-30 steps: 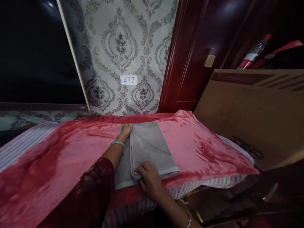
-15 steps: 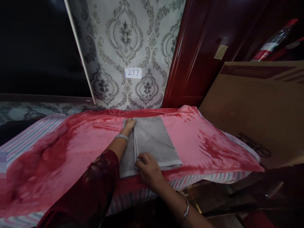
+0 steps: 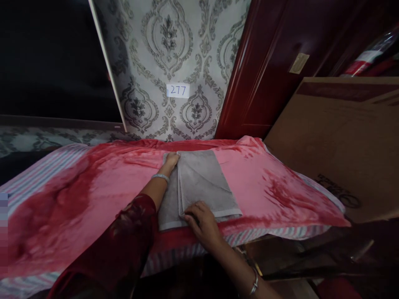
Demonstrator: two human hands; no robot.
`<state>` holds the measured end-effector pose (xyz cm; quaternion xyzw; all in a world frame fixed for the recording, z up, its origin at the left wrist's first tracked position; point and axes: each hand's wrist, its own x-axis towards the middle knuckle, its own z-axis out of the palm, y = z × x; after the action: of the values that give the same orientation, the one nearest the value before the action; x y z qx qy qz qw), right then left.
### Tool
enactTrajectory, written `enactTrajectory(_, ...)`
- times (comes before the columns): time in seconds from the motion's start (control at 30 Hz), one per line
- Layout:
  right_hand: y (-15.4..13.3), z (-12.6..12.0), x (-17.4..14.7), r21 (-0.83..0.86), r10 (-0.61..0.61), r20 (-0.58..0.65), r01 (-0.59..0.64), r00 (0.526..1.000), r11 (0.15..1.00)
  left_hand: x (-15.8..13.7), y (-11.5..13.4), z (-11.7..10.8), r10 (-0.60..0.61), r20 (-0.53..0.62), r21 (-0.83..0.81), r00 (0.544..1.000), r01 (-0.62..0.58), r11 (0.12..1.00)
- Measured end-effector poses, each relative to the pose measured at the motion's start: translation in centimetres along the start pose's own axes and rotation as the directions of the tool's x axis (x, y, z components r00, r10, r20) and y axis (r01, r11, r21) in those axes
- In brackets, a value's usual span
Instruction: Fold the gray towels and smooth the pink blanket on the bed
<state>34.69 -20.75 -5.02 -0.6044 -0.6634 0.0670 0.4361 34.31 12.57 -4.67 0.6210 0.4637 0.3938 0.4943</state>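
A grey towel (image 3: 204, 174) with pale hems lies on a pink and red plush blanket (image 3: 118, 187). Its right part is folded over, so the upper layer's edge runs lengthwise and a single strip shows on the left. At the far end of that edge, my left hand (image 3: 171, 160) is closed on the towel's corner. My right hand (image 3: 204, 222) has its fingers curled on the near corner of the same layer; the fingertips are partly hidden. Both wrists carry silver bracelets.
A dark television screen (image 3: 56, 62) stands at the left. A paper label reading 277 (image 3: 178, 90) is on the patterned wall. At right, a large cardboard box (image 3: 336, 141) leans by a dark red door (image 3: 262, 62), with a plastic bottle (image 3: 364, 62) behind it.
My right hand has shifted slightly right with the near corner of the towel's upper layer. My left hand stays at the far corner. The view has tilted a little.
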Motion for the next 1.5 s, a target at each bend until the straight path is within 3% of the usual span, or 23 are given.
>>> enactTrajectory(0.2,0.7,-0.1,0.1,0.046,0.019,0.049,-0.021,0.999,0.999,-0.1,0.0,-0.1,-0.023,0.039,0.02,0.999,0.022,1.0)
enactTrajectory(0.47,0.3,0.3,0.2,-0.164,0.029,0.081,-0.015,0.996,0.986,-0.2,-0.1,0.0,-0.001,0.014,-0.031,1.0,0.001,1.0)
enactTrajectory(0.6,-0.1,0.6,0.6,-0.257,-0.05,0.006,0.05,0.999,0.965,-0.2,-0.1,0.0,0.019,-0.002,-0.046,1.0,-0.02,0.999)
enactTrajectory(0.73,-0.1,1.2,0.5,-0.324,-0.083,0.058,0.097,0.995,0.941,-0.2,-0.2,-0.1,0.024,0.003,-0.054,1.0,-0.023,0.998)
enactTrajectory(1.07,-0.5,-0.2,-0.7,-0.2,-0.058,0.202,0.099,0.978,0.975,-0.1,-0.3,0.0,0.042,-0.008,-0.059,0.999,-0.042,0.997)
enactTrajectory(1.5,-1.0,-0.3,-0.6,-0.297,-0.085,0.164,0.131,0.983,0.946,-0.7,0.5,-0.5,0.106,-0.029,-0.027,0.994,-0.107,0.994)
